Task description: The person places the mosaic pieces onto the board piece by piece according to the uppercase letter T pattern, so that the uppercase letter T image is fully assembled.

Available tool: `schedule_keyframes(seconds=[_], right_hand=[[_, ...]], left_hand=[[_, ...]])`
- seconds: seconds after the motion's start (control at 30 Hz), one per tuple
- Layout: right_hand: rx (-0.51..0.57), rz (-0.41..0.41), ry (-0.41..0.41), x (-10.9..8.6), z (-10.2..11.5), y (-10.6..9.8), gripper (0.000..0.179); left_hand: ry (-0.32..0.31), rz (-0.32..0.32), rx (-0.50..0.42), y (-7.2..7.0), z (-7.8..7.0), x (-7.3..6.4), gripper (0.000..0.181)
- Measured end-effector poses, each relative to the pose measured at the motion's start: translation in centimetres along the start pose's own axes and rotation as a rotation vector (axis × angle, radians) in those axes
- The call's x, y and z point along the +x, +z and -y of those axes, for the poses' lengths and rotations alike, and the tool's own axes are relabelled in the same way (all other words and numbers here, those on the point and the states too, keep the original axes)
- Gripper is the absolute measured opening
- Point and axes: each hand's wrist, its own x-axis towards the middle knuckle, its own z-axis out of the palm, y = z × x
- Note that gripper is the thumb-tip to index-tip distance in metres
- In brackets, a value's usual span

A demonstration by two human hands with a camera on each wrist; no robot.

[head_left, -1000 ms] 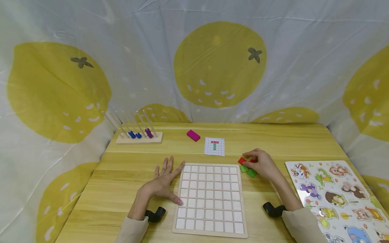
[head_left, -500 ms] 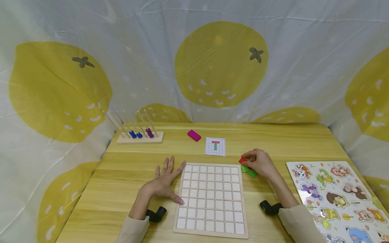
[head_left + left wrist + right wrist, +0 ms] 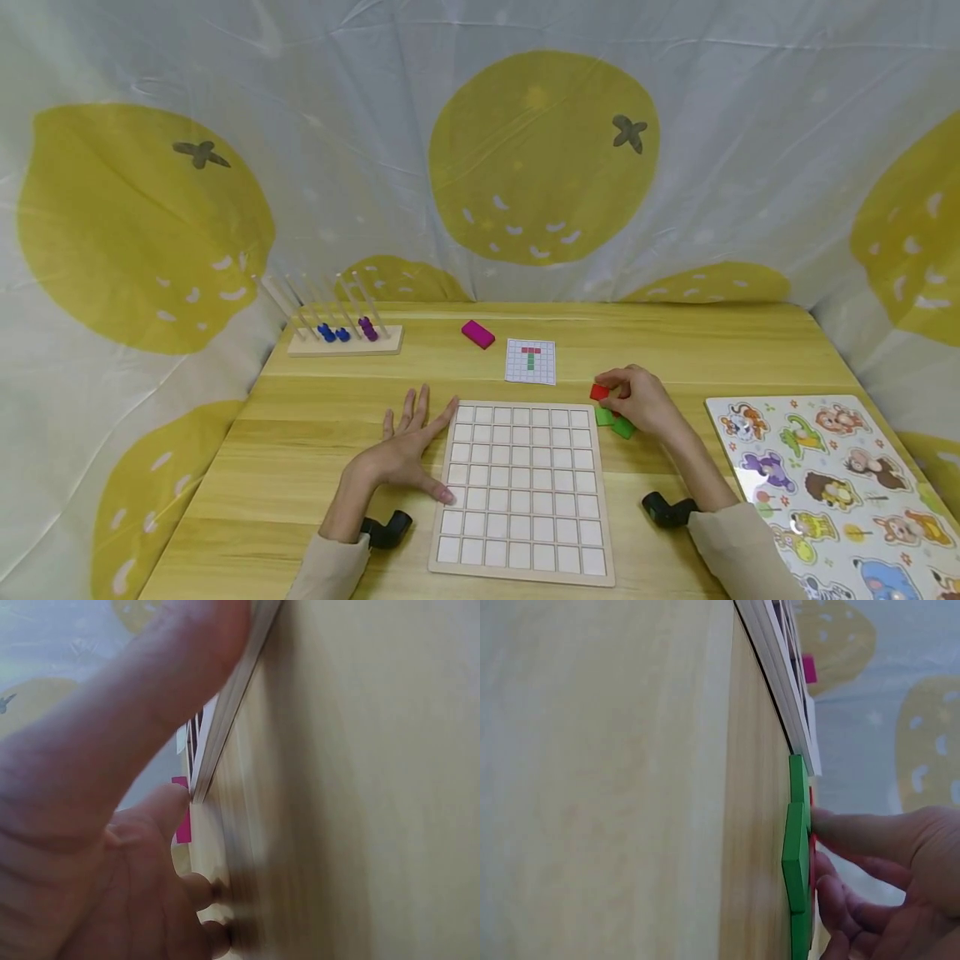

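Note:
My left hand (image 3: 397, 457) lies with fingers spread at the left side of a wooden grid board (image 3: 519, 477). Its thumb and index fingertip touch the board's edge, and the left wrist view shows the thumb (image 3: 142, 697) against the rim. Off the board's upper right corner, my right hand (image 3: 643, 404) pinches a small red square tile (image 3: 599, 392) between thumb and index finger. Two green tiles (image 3: 622, 427) lie just below those fingers. In the right wrist view, green tiles (image 3: 796, 855) stand in front of the red, partly hiding it.
Behind the board lies a pattern card (image 3: 530, 361) with a red and green T. A magenta block (image 3: 477, 334) and a peg stand (image 3: 345, 342) with beads are farther back. An animal puzzle board (image 3: 825, 475) takes up the right side.
The red tile at my right fingertips has turned a little and sits straighter. The left hand keeps its place at the board.

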Motion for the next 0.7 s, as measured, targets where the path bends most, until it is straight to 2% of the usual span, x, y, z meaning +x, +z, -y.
schedule_keyframes(seconds=[0.17, 0.3, 0.7], right_hand=[[-0.069, -0.009, 0.004, 0.1, 0.1, -0.2, 0.021], [-0.075, 0.007, -0.012, 0.0, -0.2, -0.4, 0.021], [0.080, 0.040, -0.115, -1.4, 0.6, 0.1, 0.024]], left_hand=[[-0.027, 0.006, 0.028, 0.0, -0.1, 0.2, 0.136], [-0.036, -0.002, 0.052, 0.2, -0.2, 0.3, 0.136], [-0.060, -0.007, 0.065, 0.3, -0.3, 0.5, 0.137]])
